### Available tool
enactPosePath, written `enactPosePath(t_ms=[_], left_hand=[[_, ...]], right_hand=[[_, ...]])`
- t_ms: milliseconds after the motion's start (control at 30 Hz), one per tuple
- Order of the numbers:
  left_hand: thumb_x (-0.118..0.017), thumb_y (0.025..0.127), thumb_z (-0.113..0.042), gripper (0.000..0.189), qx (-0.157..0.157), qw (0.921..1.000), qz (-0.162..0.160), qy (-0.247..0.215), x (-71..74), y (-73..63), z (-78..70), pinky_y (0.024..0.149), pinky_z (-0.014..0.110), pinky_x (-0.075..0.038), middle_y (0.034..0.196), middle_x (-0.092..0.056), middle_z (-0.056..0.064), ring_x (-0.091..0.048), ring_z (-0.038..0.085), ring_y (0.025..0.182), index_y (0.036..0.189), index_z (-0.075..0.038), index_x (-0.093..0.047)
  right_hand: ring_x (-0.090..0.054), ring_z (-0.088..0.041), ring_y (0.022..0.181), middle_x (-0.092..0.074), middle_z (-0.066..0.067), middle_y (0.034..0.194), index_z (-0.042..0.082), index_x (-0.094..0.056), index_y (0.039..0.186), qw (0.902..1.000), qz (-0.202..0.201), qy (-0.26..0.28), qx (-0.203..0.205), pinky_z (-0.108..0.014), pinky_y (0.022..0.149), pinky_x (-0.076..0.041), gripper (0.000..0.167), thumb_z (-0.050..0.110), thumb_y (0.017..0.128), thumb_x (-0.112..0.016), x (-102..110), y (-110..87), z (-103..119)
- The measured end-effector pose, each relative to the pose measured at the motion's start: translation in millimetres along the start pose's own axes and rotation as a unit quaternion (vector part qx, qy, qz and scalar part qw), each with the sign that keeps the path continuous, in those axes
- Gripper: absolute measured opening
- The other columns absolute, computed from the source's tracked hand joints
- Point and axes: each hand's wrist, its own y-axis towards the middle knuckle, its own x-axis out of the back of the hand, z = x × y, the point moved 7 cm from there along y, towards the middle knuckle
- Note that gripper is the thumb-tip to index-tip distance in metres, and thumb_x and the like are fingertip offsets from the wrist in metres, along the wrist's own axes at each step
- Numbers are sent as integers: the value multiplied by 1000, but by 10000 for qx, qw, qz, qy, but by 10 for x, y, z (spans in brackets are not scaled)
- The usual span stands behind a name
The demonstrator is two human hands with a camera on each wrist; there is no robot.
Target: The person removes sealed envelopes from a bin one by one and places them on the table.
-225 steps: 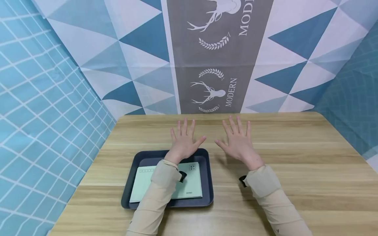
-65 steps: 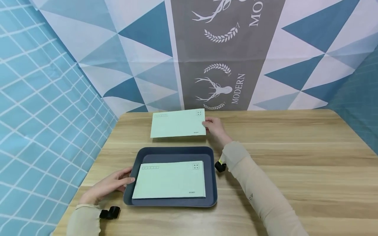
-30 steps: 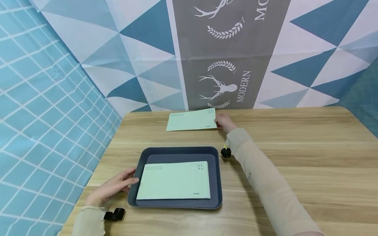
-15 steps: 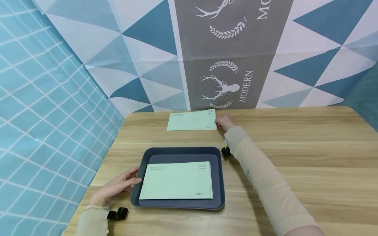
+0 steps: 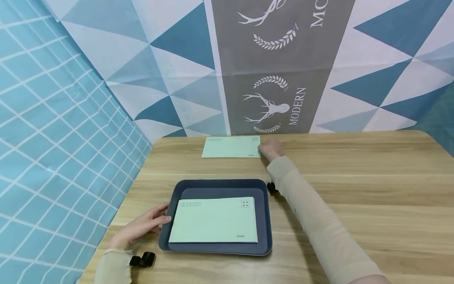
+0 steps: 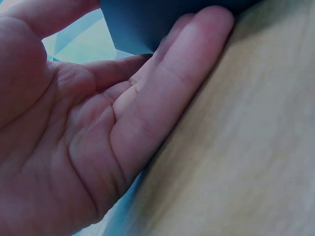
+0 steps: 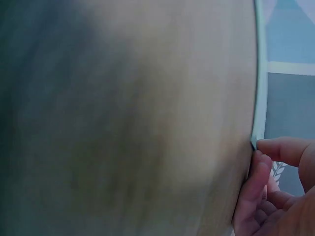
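A pale green envelope (image 5: 230, 147) lies flat near the table's back edge. My right hand (image 5: 271, 149) pinches its right edge, seen side-on in the right wrist view as a thin strip of envelope (image 7: 261, 73) between thumb and fingertips. A dark blue-grey tray (image 5: 213, 248) sits at the front middle with a stack of similar envelopes (image 5: 214, 221) in it. My left hand (image 5: 142, 225) grips the tray's left rim, thumb on top. In the left wrist view its fingers (image 6: 172, 73) lie along the outside of the tray wall (image 6: 142, 22).
The wooden table (image 5: 354, 189) runs up to a patterned cloth backdrop (image 5: 269, 71). A blue checked cloth (image 5: 53, 138) hangs along the left side. Small black wrist cameras sit by both cuffs, the left camera (image 5: 143, 260) close to the table.
My right hand has carried one envelope from near the tray to the back of the table, where its raised right end has come down flat. The left hand stays on the tray rim.
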Motion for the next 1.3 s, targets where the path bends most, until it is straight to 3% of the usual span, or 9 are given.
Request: enactPosePath(t_ms=[167, 367, 500, 733, 833, 933, 1000, 1133, 1300], left_hand=[[-45, 95, -20, 67, -109, 9999, 45, -25, -5, -9, -1, 76, 39, -53, 125, -42, 23, -62, 29, 90, 142, 7, -6], [-44, 95, -20, 67, -120, 9999, 51, 17, -5, -27, 8, 75, 39, -53, 125, -40, 24, -62, 27, 91, 142, 7, -5], [-44, 96, -21, 67, -144, 9998, -23, 106, 10, -34, -8, 75, 38, -53, 128, -37, 27, -62, 27, 90, 142, 7, -5], [-44, 95, -20, 66, -213, 9996, -15, 157, 16, -21, -3, 73, 39, -53, 125, -41, 24, -62, 26, 90, 142, 8, -7], [-44, 95, -19, 65, -199, 9996, -13, 177, 27, -23, 13, 73, 39, -53, 124, -41, 24, -62, 26, 89, 142, 8, -7], [-44, 95, -19, 66, -205, 9997, -3, 153, 35, -13, 12, 73, 39, -53, 124, -42, 22, -62, 26, 89, 142, 8, -6], [-45, 95, -18, 65, -232, 9997, 39, 109, 33, 0, 3, 73, 40, -53, 124, -42, 22, -62, 27, 89, 142, 8, -7], [-45, 95, -18, 65, -266, 9996, 89, 63, 22, 21, -8, 73, 40, -54, 122, -44, 18, -62, 25, 90, 141, 9, -8], [-46, 94, -18, 66, -235, 9997, 74, 58, 8, 43, -3, 73, 40, -53, 122, -44, 18, -61, 24, 91, 142, 8, -8]], right_hand=[[-48, -19, 65, -54, -7, 76, 11, -52, 66, 9997, -131, -208, -92, -28, 54, -42, 18, 26, 75, -59, -9, -10, 11], [-43, -17, 53, -46, -4, 63, 14, -42, 56, 9994, 91, -273, -168, -25, 43, -35, 23, 22, 75, -52, -52, -4, 7], [-37, -16, 49, -40, -2, 58, 15, -36, 55, 9997, 189, 79, -122, -25, 40, -29, 20, 16, 73, -47, -56, -8, 14], [-25, -13, 43, -29, 3, 46, 13, -33, 52, 9935, 445, 930, 484, -24, 40, -22, 28, 8, 77, -45, -7, -176, 52], [-41, -15, 55, -49, -1, 61, 9, -51, 65, 9921, 563, 913, 658, -25, 50, -36, 17, 10, 81, -46, 33, -295, 68], [-51, -19, 79, -60, -7, 93, 6, -61, 91, 9912, 650, 805, 830, -30, 72, -45, 17, 13, 84, -48, 95, -407, 79], [-51, -20, 83, -60, -9, 99, 5, -61, 102, 9896, 660, 758, 1033, -30, 76, -44, 24, 12, 84, -48, 147, -481, 91], [-45, -15, 66, -54, -5, 80, 2, -62, 101, 9790, 699, 697, 1786, -24, 60, -38, 25, 6, 82, -48, 244, -708, 173], [-48, -13, 63, -58, -2, 76, 3, -64, 92, 9501, 470, 388, 3059, -23, 56, -41, 16, 2, 82, -53, 342, -1158, 306]])
